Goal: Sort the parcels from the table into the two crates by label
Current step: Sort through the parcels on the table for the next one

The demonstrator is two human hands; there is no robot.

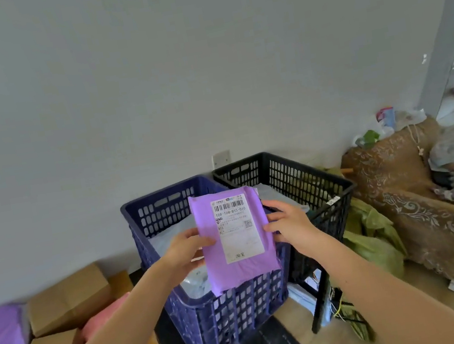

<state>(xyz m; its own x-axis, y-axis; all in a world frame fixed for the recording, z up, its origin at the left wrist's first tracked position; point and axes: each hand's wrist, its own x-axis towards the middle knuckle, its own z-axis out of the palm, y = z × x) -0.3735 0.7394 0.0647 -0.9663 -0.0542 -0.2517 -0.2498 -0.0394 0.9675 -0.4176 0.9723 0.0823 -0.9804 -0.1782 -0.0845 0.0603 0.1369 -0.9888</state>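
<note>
A purple parcel (232,240) is held upright above the blue crate (212,309), label side turned toward the camera, evidently so that the white label (236,227) can be read before a crate is chosen. The left hand (186,252) is curled round the parcel's left edge, thumb laid across the front; the right hand (287,223) is clasped on the right edge, fingers wrapped behind. The black crate (297,187) stands touching the blue crate on its right, and pale parcels are noted in both. Unsorted stock is observed at lower left: cardboard boxes (66,297), a pink parcel (103,321) and a second purple parcel (0,339). The reading step is judged to be in hand; placement is not yet made.
</note>
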